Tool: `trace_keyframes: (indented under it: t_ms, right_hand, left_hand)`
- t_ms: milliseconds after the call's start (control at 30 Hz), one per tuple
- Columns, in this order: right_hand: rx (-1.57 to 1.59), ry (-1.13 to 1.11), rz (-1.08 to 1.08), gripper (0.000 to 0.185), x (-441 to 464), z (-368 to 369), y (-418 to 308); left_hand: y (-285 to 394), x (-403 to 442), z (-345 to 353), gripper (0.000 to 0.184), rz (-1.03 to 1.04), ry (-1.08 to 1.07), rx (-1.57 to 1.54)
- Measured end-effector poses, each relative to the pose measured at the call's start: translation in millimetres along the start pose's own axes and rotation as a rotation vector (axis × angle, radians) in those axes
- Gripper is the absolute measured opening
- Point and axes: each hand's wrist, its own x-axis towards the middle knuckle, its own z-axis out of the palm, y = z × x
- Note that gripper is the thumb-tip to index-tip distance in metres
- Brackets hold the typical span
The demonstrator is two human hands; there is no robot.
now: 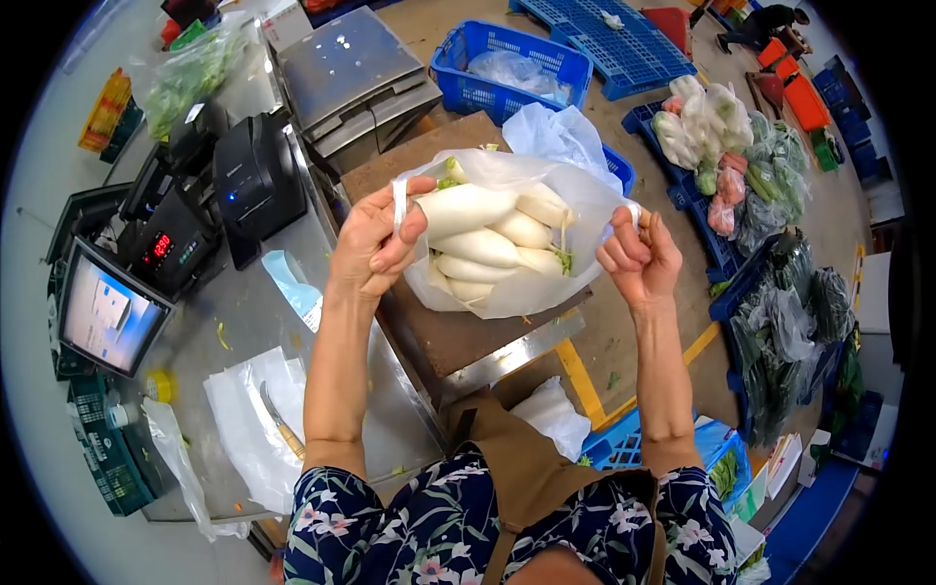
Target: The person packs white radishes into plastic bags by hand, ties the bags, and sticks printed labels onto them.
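A translucent white plastic bag (575, 214) stands with its mouth spread wide on a brown board (429, 336). Inside lie several white radishes (473, 210) with short green stem ends. One handle of the bag is gripped by my left hand (375, 239), fingers closed around it. The opposite handle is held in my right hand (639, 253), whose fingers are curled tight. Both hands pull the handles apart, one on each side of the radishes.
At left, a steel table carries a curved knife (283, 424) on white plastic sheets (234, 400), a black printer (256, 175) and a monitor (109, 307). Beyond the board are a metal scale (351, 63) and a blue crate (458, 83). Bagged vegetables (785, 302) lie on pallets at right.
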Motion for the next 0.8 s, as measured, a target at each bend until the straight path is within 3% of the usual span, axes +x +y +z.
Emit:
trace_keyframes:
  t_ms: [100, 233, 300, 367, 467, 567, 667, 700, 800]
  right_hand:
    - [0.049, -0.078, 0.037, 0.042, -5, -7, -1]
    - [-0.412, 0.108, 0.326, 0.048, 0, 14, -7]
    - [-0.878, 0.058, 0.201, 0.051, 21, 17, 31]
    - [-1.645, -0.367, -0.243, 0.060, 54, -13, 71]
    - [-1.841, -0.404, -0.311, 0.068, 95, -40, 109]
    - [-1.621, -0.176, -0.271, 0.070, 115, -45, 130]
    - [-1.648, -0.314, 0.044, 0.069, 102, -30, 127]
    - [-1.933, -0.388, -0.310, 0.058, 88, -40, 141]
    - [-2.080, -0.680, -0.471, 0.032, 27, -23, 148]
  left_hand:
    - [-4, -5, 0, 0.035, -0.029, -0.003, -0.042]
    - [-17, -14, 1, 0.037, -0.066, -0.050, -0.081]
    - [-21, -11, 8, 0.038, -0.075, -0.065, -0.113]
    - [-22, -10, 15, 0.038, -0.082, -0.050, -0.123]
    - [-23, -15, 11, 0.036, -0.069, -0.089, -0.102]
    - [-14, -22, 3, 0.037, -0.044, -0.066, -0.116]
    - [-11, -23, -5, 0.037, -0.002, -0.039, -0.155]
    - [-10, -23, -8, 0.037, 0.014, -0.034, -0.169]
    - [-7, -21, -11, 0.038, 0.046, -0.029, -0.180]
